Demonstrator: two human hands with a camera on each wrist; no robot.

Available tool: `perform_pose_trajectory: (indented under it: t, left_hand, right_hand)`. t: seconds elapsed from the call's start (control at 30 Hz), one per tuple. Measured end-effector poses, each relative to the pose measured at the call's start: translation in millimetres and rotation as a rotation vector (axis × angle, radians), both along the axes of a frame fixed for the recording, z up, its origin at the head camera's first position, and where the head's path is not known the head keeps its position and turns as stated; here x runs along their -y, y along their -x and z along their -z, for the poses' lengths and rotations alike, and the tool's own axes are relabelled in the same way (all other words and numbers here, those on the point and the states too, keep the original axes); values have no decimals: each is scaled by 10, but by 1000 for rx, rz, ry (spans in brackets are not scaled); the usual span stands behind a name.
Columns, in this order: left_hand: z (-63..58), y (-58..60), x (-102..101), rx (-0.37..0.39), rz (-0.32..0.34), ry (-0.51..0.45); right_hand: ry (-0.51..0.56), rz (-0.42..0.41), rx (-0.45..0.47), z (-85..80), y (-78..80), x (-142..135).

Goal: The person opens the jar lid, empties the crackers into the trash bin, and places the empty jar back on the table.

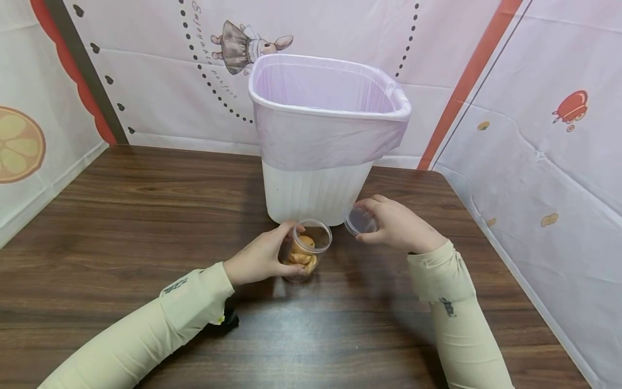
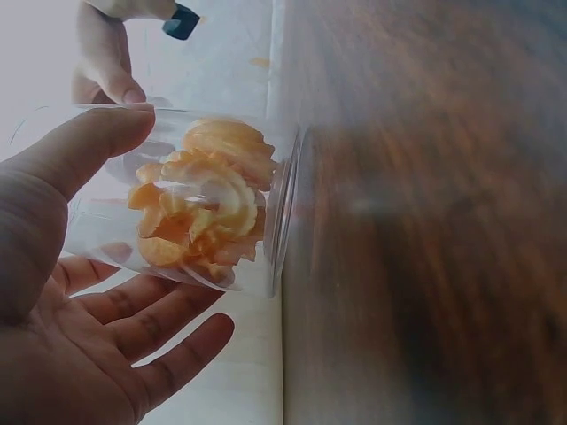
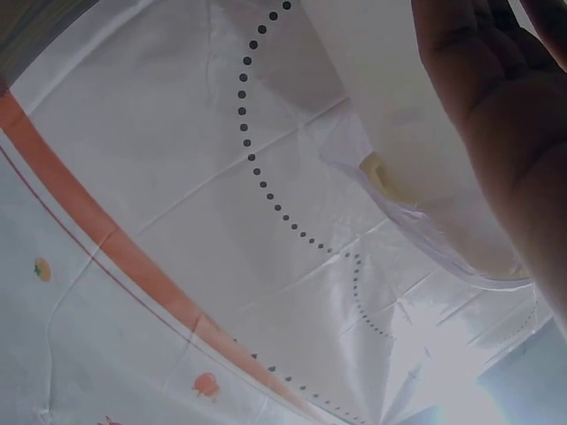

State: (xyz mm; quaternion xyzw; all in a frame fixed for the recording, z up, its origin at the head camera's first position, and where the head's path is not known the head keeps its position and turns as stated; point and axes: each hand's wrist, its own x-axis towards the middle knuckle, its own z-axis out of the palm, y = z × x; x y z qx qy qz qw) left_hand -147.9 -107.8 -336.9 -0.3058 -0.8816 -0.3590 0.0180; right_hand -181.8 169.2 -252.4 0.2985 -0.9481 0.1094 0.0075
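My left hand [image 1: 259,256] grips a clear plastic jar [image 1: 318,248] around its side, in the middle of the head view. The jar stands on the table with its mouth uncovered. Inside lie several orange-yellow pieces [image 2: 204,199] with ridged, curled edges, filling its lower part; in the left wrist view the thumb crosses the jar's side and the fingers lie beneath it. To the right of the jar, my right hand [image 1: 396,224] pinches a clear round lid [image 1: 360,221] between thumb and fingers, apart from the jar. The right wrist view shows only part of that hand [image 3: 505,106].
A white bin [image 1: 311,192] with a pale purple liner [image 1: 330,135] stands right behind the jar and lid. The brown wood-grain table [image 1: 146,227] runs up to printed white cloth walls [image 1: 534,135] at the back and sides. A small black thing [image 1: 228,321] shows beneath the left cuff.
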Motion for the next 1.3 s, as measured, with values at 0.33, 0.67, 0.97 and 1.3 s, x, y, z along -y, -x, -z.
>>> perform_pose_trajectory:
  t: [0.33,0.67,0.97,1.3]
  left_hand:
    - [5,-1,2,9,3,-4]
    - [10,2,-4,18,7,-6]
    - [-2,-5,-3,17,7,-12]
    - [12,2,1,7,10,-17]
  right_hand:
    - [-12,42,32,72,79,-80]
    - [-18,63,59,144,177,-170]
    - [-48,98,69,177,227,-216]
    - [-33,108,82,233,286,-275]
